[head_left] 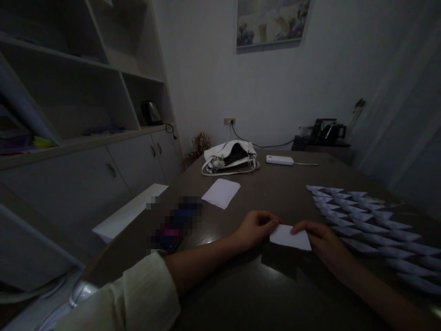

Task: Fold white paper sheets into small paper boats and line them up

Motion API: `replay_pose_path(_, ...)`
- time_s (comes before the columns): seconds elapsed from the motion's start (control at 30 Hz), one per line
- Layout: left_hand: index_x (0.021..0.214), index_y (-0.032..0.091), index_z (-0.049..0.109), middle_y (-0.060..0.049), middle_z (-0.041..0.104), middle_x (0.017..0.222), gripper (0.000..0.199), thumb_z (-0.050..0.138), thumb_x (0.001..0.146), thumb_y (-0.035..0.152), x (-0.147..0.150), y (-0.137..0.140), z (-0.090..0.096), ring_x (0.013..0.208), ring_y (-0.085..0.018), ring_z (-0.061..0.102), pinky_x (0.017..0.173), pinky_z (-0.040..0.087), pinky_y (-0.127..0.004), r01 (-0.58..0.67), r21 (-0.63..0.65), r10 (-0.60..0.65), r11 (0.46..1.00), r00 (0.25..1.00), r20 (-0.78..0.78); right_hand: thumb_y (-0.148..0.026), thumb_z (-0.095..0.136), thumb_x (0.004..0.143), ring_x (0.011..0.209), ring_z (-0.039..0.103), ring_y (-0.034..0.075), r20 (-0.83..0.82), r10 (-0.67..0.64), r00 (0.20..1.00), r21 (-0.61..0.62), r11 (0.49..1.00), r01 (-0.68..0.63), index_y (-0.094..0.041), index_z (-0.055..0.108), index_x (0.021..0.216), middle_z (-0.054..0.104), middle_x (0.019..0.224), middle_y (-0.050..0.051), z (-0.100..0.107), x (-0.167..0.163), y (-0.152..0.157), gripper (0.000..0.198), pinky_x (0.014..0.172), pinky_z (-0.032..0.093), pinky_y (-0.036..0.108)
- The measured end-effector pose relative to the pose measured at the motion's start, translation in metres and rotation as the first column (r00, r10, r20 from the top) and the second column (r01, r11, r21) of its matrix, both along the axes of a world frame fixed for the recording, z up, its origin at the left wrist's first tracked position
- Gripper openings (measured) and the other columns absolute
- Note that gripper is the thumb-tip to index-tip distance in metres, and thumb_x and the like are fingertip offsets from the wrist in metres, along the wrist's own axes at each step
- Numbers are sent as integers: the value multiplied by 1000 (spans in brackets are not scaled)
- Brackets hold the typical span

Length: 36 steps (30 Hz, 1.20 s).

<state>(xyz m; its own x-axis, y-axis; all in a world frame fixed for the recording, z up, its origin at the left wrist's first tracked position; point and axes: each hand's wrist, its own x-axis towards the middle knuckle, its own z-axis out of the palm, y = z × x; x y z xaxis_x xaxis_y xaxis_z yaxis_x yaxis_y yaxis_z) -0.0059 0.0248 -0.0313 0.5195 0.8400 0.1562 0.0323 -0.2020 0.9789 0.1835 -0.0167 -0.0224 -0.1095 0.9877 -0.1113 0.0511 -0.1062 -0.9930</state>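
A small white piece of paper [288,237] is held just above the dark table, between my two hands. My left hand [257,228] pinches its upper left corner with thumb and fingers. At the other end, my right hand [315,236] grips the paper's right side, the thumb or a finger lying over its face. Whether the paper is folded I cannot tell. Beyond my left hand lies a stack of white paper sheets [221,193]. Several rows of folded white paper triangles [367,225] stand on the table to the right of my right hand.
A pixelated phone-like object [177,225] lies left of my left forearm. On the table's [241,285] far side are a white handbag [229,154] and a white device [279,160] with a strap. Shelves and cabinets [132,161] line the left wall. Behind stands a dark kettle [331,132].
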Motion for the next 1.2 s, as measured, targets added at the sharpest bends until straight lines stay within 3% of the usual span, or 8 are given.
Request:
replay_pose_path(0.67,95,6,68,-10,66,83,30,55,83,30,0,-1,2,71,-13,57,63,41,-22,-16,8,16,1000,1000,-24,-37,59,63,49,51,13,76,35,997,-6,999,-34,-19,54,63,56,57,0,2,0,-1,19,43,34,22)
replay_pose_path(1.2,95,8,68,-9,66,84,29,55,83,31,0,0,0,73,-13,57,64,41,-22,1,3,-1,1000,1000,-21,-36,61,64,47,49,12,17,78,997,4,997,-78,-18,49,57,52,54,0,-3,1,1,22,41,33,21)
